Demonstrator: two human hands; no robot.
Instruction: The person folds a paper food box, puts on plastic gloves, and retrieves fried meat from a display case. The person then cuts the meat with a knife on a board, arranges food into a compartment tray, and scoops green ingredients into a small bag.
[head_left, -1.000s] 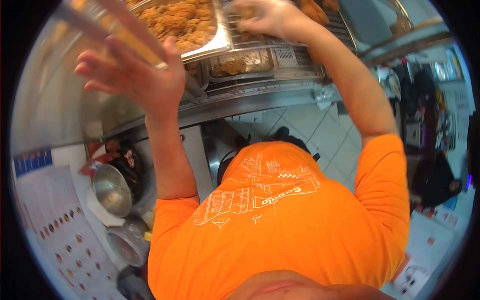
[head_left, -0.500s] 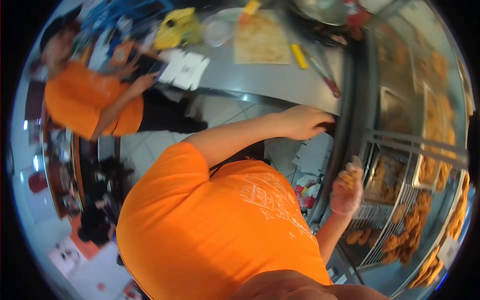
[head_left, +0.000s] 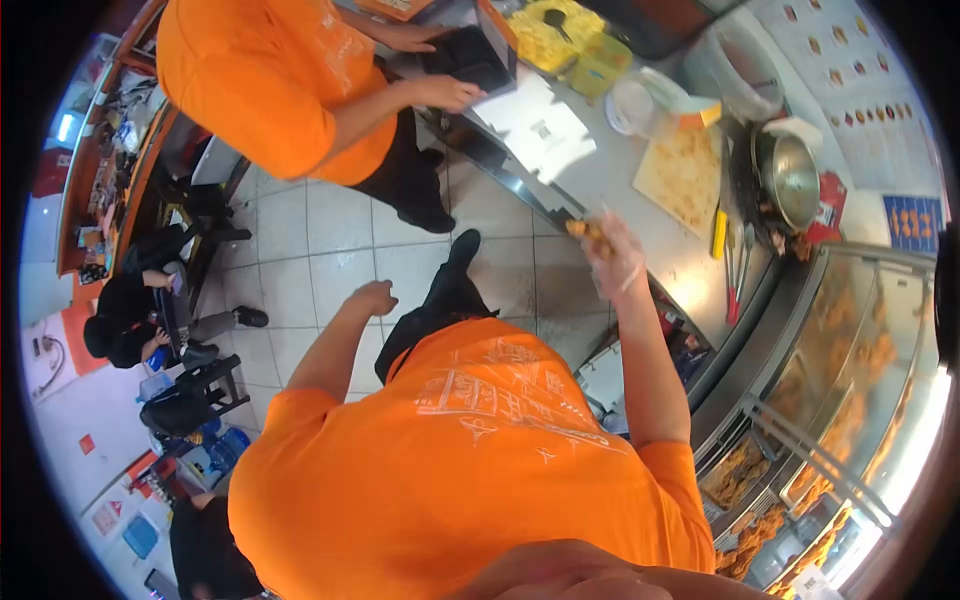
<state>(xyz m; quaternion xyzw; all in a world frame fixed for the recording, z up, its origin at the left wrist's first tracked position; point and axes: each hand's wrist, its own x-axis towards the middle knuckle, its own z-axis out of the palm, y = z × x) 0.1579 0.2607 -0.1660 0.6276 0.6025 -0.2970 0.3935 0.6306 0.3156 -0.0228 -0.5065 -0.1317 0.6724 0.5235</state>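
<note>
My right hand (head_left: 616, 262), in a clear plastic glove, is closed on a piece of fried chicken (head_left: 588, 232) near the front edge of the steel counter (head_left: 625, 205). My left hand (head_left: 373, 298) hangs over the tiled floor away from the counter, its fingers curled with nothing visible in them. A white unfolded paper box (head_left: 540, 128) lies on the counter beyond my right hand. A crumb-covered cutting board (head_left: 682, 180) lies farther right, with a yellow-handled tool (head_left: 720, 235) and red-handled tongs (head_left: 735, 300) beside it.
A co-worker in an orange shirt (head_left: 255, 85) stands at the counter, hands on a dark tray (head_left: 468, 60). The glass display case (head_left: 840, 330) with fried pieces is on my right. A metal bowl (head_left: 790, 180) stands beyond the board. Other people sit at the left.
I have turned left from the display case towards the counter and co-worker. My right hand carried the fried chicken over to the counter edge; my left hand came away from the counter.
</note>
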